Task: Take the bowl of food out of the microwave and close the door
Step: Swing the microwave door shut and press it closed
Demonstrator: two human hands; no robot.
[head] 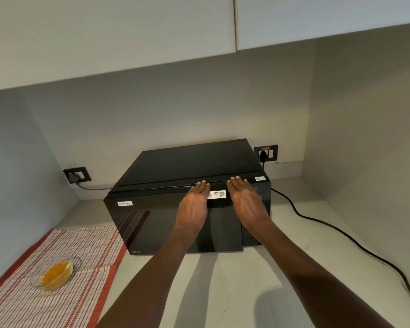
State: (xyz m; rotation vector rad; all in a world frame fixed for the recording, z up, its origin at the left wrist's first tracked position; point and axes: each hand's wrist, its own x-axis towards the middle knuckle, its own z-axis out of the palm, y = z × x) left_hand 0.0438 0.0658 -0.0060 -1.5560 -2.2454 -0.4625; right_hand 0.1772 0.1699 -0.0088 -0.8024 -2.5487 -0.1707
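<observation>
A black microwave (pixel 166 171) stands on the counter against the back wall, and its glossy door (pixel 156 223) is flush with the front. My left hand (pixel 195 202) lies flat against the upper right part of the door, fingers together and pointing up. My right hand (pixel 244 200) presses flat beside it, over the control panel side. Neither hand holds anything. A clear glass bowl (pixel 52 272) with yellow-orange food sits on a red-striped cloth (pixel 85 254) at the lower left, well away from both hands.
A black power cable (pixel 336 229) runs from the microwave's right side across the counter to the lower right. Wall sockets with plugs sit at the left (pixel 77 175) and behind the microwave at the right (pixel 265 153). Cabinets (pixel 152 31) hang overhead.
</observation>
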